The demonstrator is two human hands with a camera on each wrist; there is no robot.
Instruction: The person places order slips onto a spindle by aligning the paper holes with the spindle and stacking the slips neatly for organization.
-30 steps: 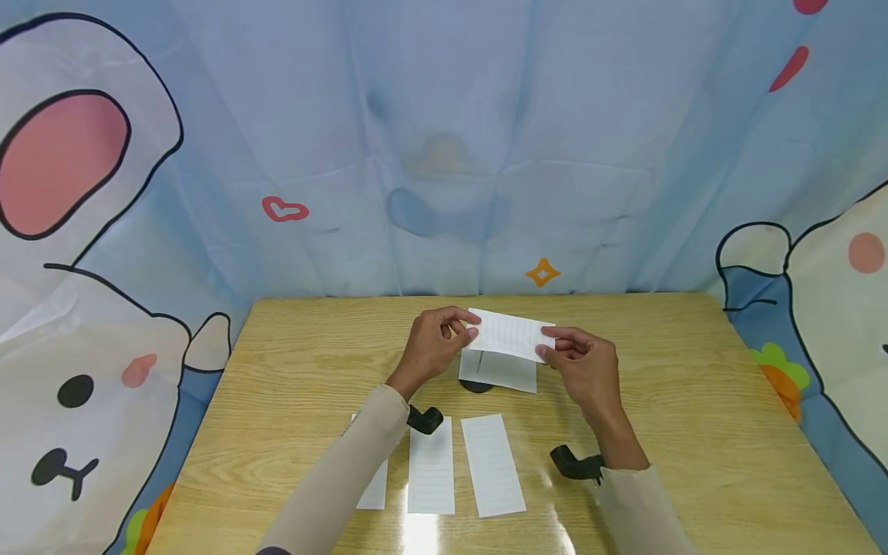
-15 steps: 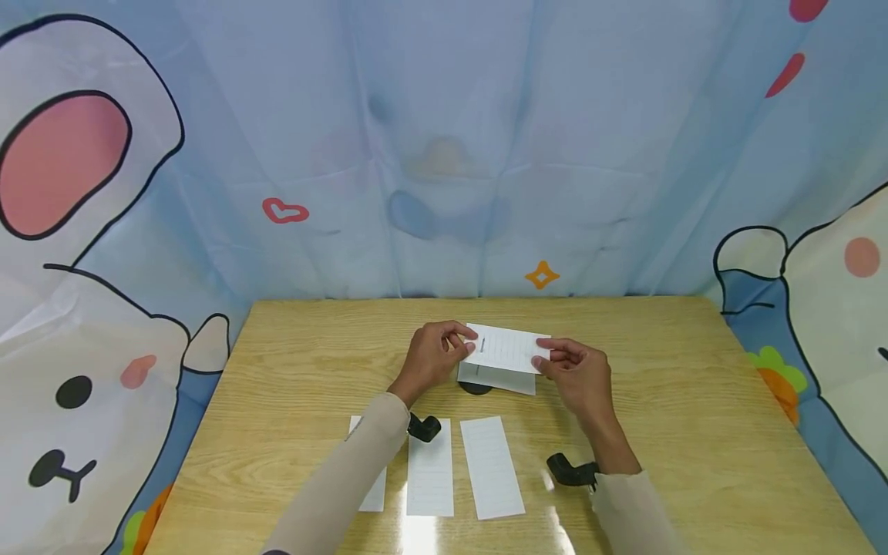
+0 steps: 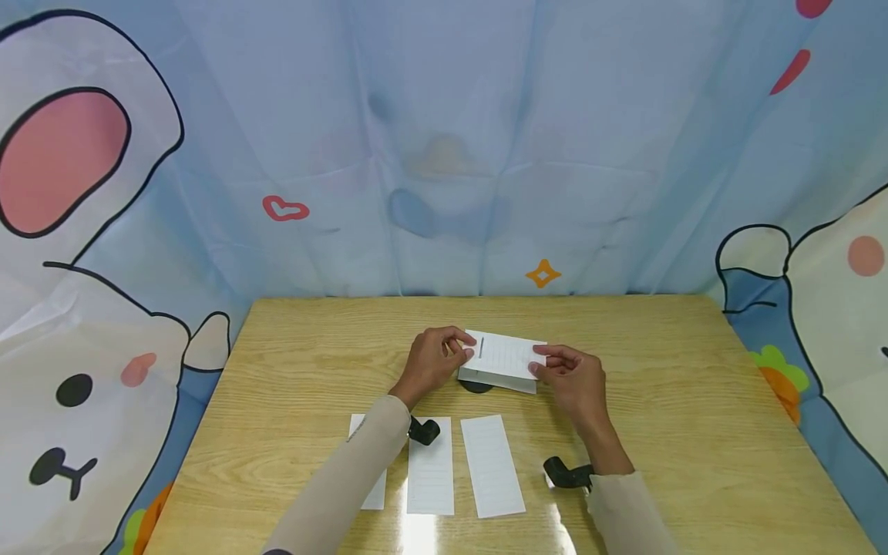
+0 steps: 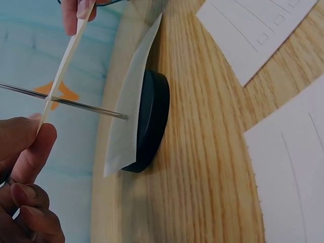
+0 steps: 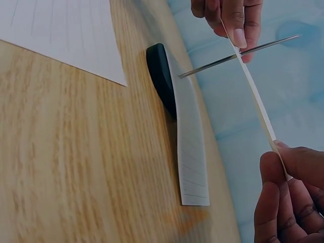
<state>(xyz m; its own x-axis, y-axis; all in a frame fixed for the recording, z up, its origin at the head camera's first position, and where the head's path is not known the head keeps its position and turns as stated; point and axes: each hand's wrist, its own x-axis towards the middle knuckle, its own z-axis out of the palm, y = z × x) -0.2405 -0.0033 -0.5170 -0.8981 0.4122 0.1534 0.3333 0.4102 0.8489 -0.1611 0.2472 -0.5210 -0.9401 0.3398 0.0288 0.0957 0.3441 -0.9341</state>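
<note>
Both hands hold a lined white paper slip (image 3: 509,356) level by its short ends. At its left end my left hand (image 3: 433,362) pinches it between thumb and fingers; my right hand (image 3: 576,379) pinches the right end. A thin metal spike (image 4: 86,105) pokes through this slip near the left hand, its upper part standing above the paper. Lower down, a second slip (image 4: 132,91) is pierced on the same spike and lies over the round black base (image 4: 158,116). A gap separates the two slips.
Nearer the person, three more lined slips lie on the wooden table (image 3: 694,432): a right one (image 3: 492,466), a middle one (image 3: 430,474) and a left one (image 3: 375,489) partly covered by the left sleeve. A printed blue curtain (image 3: 444,154) hangs behind the table.
Both hands have come down with the slip, closer to the one on the base. The spike, hidden behind the slip a second ago, now shows above it.
</note>
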